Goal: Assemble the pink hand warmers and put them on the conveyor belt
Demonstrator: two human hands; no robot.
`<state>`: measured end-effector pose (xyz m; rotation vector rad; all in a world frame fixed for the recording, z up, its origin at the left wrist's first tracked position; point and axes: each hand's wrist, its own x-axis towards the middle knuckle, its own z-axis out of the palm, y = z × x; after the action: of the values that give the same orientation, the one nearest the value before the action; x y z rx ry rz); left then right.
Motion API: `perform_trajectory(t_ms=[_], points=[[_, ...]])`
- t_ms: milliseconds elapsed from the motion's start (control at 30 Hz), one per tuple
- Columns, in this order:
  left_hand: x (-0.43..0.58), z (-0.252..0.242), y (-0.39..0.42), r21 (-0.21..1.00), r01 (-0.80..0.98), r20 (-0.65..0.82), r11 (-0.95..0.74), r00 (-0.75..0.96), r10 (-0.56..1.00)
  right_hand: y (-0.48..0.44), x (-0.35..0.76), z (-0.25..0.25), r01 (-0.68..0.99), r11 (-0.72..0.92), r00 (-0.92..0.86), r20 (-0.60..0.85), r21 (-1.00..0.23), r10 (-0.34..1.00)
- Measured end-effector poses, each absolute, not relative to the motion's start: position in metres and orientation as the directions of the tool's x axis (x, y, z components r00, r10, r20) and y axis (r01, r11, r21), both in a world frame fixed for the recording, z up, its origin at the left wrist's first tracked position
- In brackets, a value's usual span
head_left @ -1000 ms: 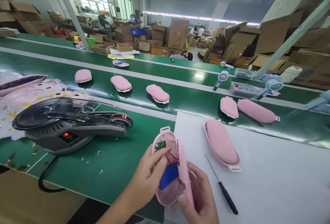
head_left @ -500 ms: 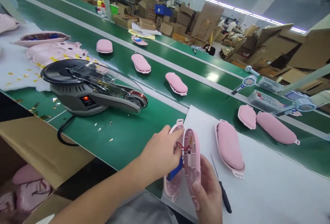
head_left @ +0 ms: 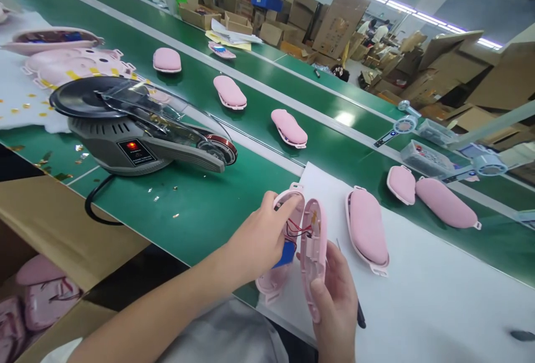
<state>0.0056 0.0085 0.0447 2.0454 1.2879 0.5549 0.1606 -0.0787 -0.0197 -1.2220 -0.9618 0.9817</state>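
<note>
In the head view, two halves of a pink plastic casing stand apart, joined by thin red and black wires. My left hand [head_left: 259, 240] grips the left casing half [head_left: 273, 284], its index finger reaching over the upper inside. A blue block [head_left: 285, 255], like a battery pack, shows just under that hand. Wrapped round the outer side of the right casing half [head_left: 313, 274] is my right hand [head_left: 336, 301], thumb on the rim. The black handle of a screwdriver [head_left: 361, 316] sticks out behind my right hand, which hides most of it. A closed pink case [head_left: 368, 229] lies on the white sheet.
A grey tape dispenser [head_left: 125, 140] with a lit red light stands at left. Several pink cases, one of them here [head_left: 229, 92], lie along the green bench [head_left: 200, 201]. An open cardboard box [head_left: 54, 229] holds pink parts at lower left. White sheet [head_left: 418, 296] covers the right front.
The camera view has shifted slightly. The casing halves have spread a little further apart, showing more wire between them. My right hand now covers more of the screwdriver.
</note>
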Motion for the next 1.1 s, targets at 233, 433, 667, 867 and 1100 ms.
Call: perform_trajectory(t_ms=[233,433,667,867,1100], points=[[0.003,0.039,0.012,0.758,0.562,0.067,-0.329,0.436,0.898,-0.081,0.153,-0.016,-0.111,0.037,0.324,-0.001,-0.993,0.946],[-0.001,0.030,0.014,0.692,0.634,0.084,-0.345,0.405,0.910,-0.079,0.147,-0.009,-0.079,0.020,0.325,-0.006,-0.997,0.946],[0.002,0.027,0.011,0.674,0.636,0.131,-0.375,0.397,0.908,-0.079,0.146,-0.006,-0.111,-0.003,0.335,-0.040,-0.994,0.942],[-0.001,0.030,0.015,0.697,0.637,0.054,-0.330,0.412,0.910,-0.080,0.147,-0.008,-0.115,0.044,0.311,0.006,-0.992,0.950],[0.004,0.033,0.010,0.589,0.716,0.113,-0.374,0.386,0.916,-0.079,0.145,-0.006,-0.134,0.019,0.325,-0.025,-0.991,0.945]])
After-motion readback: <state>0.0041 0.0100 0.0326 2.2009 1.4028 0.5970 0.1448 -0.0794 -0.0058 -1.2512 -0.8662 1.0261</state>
